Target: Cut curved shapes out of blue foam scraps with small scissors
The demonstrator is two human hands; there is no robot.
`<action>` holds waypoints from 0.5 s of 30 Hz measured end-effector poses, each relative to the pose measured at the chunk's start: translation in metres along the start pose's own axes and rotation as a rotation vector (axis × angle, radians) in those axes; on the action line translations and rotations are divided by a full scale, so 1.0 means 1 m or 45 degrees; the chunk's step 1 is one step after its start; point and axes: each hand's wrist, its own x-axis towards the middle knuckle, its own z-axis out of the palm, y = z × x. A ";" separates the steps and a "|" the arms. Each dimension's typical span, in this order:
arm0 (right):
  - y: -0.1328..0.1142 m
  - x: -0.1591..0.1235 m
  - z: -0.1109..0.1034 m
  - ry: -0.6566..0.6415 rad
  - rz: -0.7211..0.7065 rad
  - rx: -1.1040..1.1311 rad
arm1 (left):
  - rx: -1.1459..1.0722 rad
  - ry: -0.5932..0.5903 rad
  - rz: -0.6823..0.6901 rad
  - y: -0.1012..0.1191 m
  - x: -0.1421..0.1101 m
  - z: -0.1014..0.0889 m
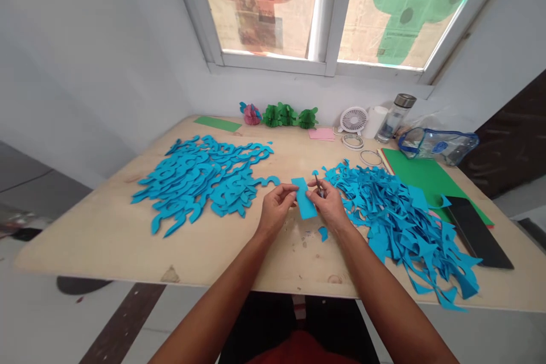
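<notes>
A small blue paper strip is held between my two hands, just above the table. My left hand pinches its left edge. My right hand grips the strip's right edge with the thumb, and a pair of scissors is also in that hand, blades pointing away from me. Left of my hands spreads a pile of cut, wavy blue paper shapes. Close to my right hand and forearm lies a heap of blue paper scraps. One loose blue scrap sits beside my right wrist.
Along the wall stand green paper figures, a pink one, a small white fan and a glass bottle. Tape rolls, a clear pouch, green sheets and a black phone-like slab lie right.
</notes>
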 end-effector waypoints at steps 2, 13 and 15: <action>0.000 0.000 0.000 -0.004 -0.021 -0.048 | -0.001 -0.004 -0.023 -0.002 0.001 0.002; 0.006 0.002 0.001 0.139 -0.068 -0.363 | 1.158 0.114 0.116 0.000 0.007 -0.047; 0.006 0.002 0.001 0.143 -0.070 -0.373 | 1.436 0.117 0.120 0.002 0.018 -0.061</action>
